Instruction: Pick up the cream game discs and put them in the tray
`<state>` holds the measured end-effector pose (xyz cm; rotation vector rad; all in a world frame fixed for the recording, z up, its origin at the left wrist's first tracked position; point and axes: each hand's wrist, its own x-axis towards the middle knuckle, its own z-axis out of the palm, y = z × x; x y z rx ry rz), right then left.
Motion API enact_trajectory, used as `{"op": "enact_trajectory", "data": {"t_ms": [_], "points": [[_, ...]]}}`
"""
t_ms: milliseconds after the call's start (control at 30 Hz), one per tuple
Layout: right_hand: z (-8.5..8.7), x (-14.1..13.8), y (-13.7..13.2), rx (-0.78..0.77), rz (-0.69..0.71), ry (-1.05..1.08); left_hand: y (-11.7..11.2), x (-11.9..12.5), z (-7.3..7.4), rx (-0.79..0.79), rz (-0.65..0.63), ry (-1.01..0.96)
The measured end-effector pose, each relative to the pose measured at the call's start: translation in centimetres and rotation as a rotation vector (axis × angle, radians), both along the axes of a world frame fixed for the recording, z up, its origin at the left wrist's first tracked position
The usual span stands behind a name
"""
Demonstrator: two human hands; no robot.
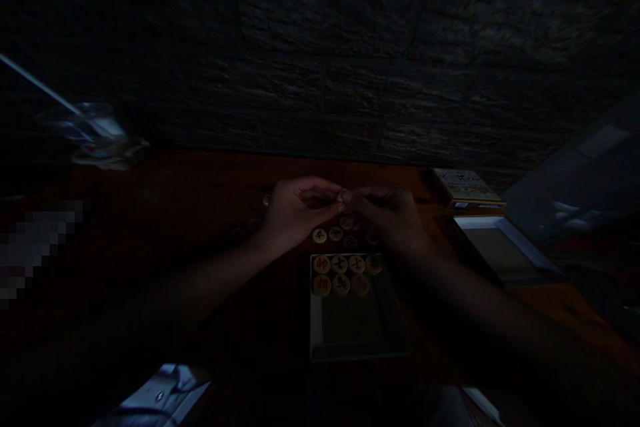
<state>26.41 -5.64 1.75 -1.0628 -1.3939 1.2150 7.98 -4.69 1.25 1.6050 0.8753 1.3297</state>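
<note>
In dim light, a person's left hand and right hand meet, fingers curled to a close pinch at the tips; whether they grip anything cannot be told. Round, pale wooden chess discs lie loose on the reddish-brown wooden table, just beyond a shallow, pale-rimmed rectangular tray. Inside, seven lettered discs sit in two tight rows, likely to save space.
</note>
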Motion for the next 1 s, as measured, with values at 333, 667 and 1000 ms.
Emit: {"op": "enact_trajectory", "data": {"t_ms": [333, 667, 1000], "points": [[-0.3, 0.3, 0.5, 0.193, -0.039, 0.007, 0.4, -0.1, 0.2, -0.261, -0.102, -0.155], [-0.7, 0.6, 0.4, 0.439, 0.046, -0.218, 0.4, -0.1, -0.2, -0.339, -0.165, -0.23], [-0.5, 0.8, 0.2, 0.581, 0.042, -0.33, 0.1, 0.1, 0.5, -0.41, -0.228, -0.273]]}}
